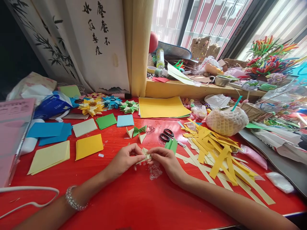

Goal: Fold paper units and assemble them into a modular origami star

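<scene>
A small folded piece of pale cream paper [145, 152] is pinched between both hands above the red table. My left hand [128, 156] grips its left side with thumb and index finger. On its right side, my right hand [165, 161] holds it the same way; the fingertips hide part of the folds. Just beyond the hands stand a folded green paper piece [139, 130] and folded cream pieces [142, 137]. Black-handled scissors [166, 135] lie to the right of these, partly beside a folded green strip [171, 145].
Yellow and cream paper strips [216, 153] spread over the table's right side. Stacks of yellow [89, 146], blue [54, 132] and cream paper [50, 156] lie at left. Folded paper stars [91, 106] and large yellow sheets [163, 107] sit behind. A net-wrapped coconut [226, 121] stands back right.
</scene>
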`<act>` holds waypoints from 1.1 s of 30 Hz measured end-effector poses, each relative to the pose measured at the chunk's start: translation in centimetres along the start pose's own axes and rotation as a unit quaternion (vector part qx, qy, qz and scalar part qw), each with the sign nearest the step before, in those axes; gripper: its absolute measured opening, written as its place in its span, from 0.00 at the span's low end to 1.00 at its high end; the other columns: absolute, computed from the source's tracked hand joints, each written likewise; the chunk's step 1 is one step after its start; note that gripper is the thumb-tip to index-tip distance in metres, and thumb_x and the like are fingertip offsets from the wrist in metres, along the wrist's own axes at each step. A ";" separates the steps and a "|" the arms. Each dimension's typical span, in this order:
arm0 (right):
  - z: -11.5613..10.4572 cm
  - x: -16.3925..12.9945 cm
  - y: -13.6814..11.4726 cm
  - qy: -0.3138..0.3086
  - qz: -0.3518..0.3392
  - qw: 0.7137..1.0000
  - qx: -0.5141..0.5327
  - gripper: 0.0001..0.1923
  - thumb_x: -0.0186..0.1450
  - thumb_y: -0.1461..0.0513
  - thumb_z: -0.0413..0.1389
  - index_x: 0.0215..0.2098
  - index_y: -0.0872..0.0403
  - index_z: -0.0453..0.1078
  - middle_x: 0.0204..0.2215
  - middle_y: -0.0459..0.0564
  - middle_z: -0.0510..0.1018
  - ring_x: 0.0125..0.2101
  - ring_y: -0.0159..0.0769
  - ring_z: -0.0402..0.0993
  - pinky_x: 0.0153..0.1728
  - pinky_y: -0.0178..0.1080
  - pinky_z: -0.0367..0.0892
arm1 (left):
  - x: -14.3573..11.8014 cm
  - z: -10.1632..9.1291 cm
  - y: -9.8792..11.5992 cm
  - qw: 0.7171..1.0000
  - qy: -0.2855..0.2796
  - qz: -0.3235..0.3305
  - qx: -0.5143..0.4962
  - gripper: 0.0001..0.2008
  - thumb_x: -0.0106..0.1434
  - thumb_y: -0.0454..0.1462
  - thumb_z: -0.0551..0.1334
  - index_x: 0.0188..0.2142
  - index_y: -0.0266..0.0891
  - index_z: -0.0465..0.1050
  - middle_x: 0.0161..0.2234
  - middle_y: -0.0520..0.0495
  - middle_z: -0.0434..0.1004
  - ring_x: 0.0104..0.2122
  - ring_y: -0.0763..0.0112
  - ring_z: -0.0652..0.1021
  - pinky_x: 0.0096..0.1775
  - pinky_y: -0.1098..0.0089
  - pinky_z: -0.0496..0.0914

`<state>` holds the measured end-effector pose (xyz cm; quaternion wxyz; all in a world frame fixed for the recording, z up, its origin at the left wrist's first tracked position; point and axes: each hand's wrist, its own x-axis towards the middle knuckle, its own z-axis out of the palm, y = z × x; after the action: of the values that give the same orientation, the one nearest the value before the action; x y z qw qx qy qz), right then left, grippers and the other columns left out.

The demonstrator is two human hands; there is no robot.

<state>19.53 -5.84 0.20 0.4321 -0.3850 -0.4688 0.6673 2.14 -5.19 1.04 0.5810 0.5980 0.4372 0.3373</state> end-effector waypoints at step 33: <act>0.2 0.1 -0.3 -0.046 -0.010 0.996 -0.071 0.10 0.58 0.56 0.54 0.29 0.56 0.64 0.20 0.43 0.69 0.20 0.27 0.66 0.24 0.32 0.63 | -0.1 0.4 0.0 0.998 0.043 0.020 -0.035 0.18 0.55 0.39 0.60 0.43 0.43 0.56 0.26 0.57 0.62 0.20 0.77 0.71 0.21 0.76 0.66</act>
<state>19.37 -5.78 0.54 0.3881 -0.3790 -0.5383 0.6449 2.49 -5.47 1.05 0.5755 0.5705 0.4378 0.3894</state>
